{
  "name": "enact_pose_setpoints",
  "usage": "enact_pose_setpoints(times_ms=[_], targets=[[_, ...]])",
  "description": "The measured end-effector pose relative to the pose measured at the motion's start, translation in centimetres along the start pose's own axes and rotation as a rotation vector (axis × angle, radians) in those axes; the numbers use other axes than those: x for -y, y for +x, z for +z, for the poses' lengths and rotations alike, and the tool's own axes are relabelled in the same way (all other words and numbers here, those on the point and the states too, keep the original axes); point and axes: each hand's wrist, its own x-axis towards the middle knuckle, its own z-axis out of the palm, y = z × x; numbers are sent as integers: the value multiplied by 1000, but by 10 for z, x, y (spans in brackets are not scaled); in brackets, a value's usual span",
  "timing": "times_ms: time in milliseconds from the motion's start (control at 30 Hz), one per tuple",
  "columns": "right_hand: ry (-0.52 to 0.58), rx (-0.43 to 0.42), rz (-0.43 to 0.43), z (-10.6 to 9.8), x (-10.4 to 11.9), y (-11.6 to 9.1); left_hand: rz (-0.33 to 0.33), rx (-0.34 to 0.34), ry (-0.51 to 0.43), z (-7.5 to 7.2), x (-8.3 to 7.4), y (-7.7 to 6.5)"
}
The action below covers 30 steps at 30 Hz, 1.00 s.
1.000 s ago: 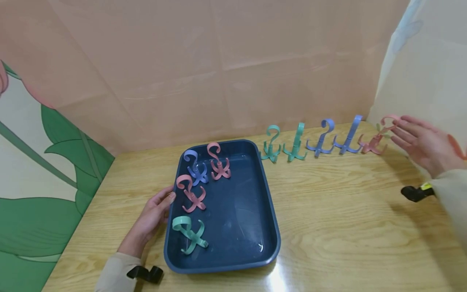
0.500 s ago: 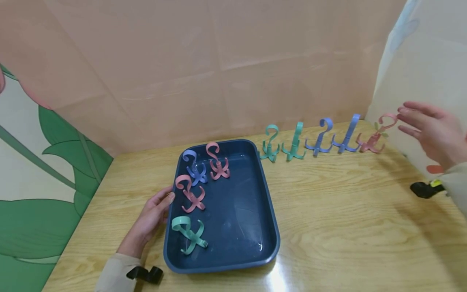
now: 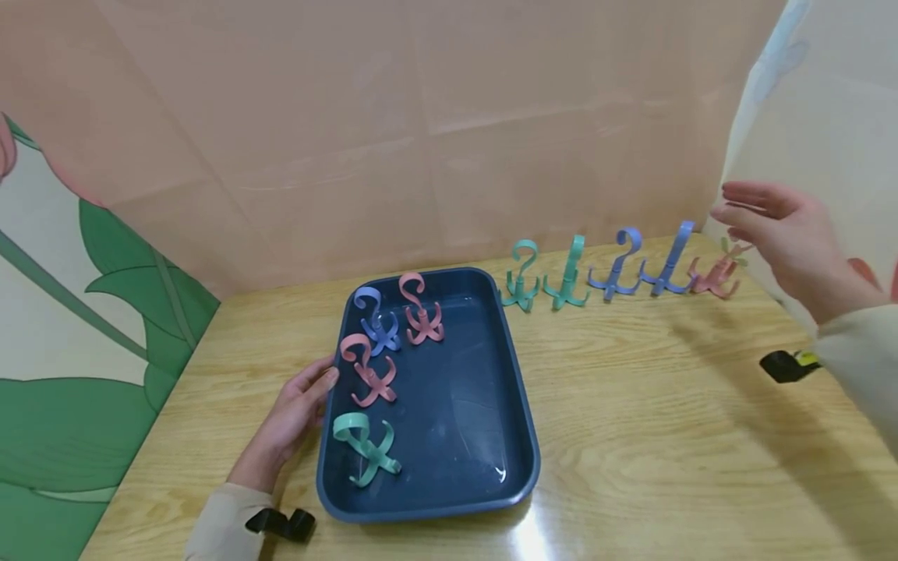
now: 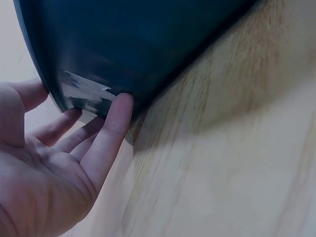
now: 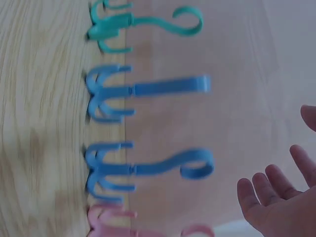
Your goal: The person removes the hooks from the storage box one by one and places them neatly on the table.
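Head view: the navy tray [image 3: 459,413] is held at its left side by the left hand [image 3: 291,409], and inside it a green hook [image 3: 375,453], a blue hook [image 3: 381,336] and two pink hooks [image 3: 373,382] are seen; in the left wrist view, the outer wall is pressed by the fingertips and the rim is met by the thumb, so the edge is gripped; on the wooden table [image 3: 631,405], right of the tray, a row is formed by two green hooks [image 3: 571,270], two blue hooks [image 3: 670,266] and, at the right end, another pink hook [image 3: 715,276], all stood on their prongs; by this last one the right hand [image 3: 796,245] is raised, its fingers loosely bent, with nothing gripped; whether the curl is brushed cannot be told, though a gap is suggested by the right wrist view; each hook is probably best pinched at the stem, clear of neighbouring prongs, and the hand best drawn upward so that nothing is toppled; the tray is best held flat, lest its hooks slide.
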Motion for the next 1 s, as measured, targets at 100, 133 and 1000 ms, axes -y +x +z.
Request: enact_pose_setpoints(times_ms=[100,133,1000], targets=[[-178,42,27,21,2,-5,1,0,4,1,0,0],[-221,61,48,28,3,-7,-1,-3,3,1,-1,0],[-35,365,13,215,-23,-25,-10,-21,-16,11,-2,7]])
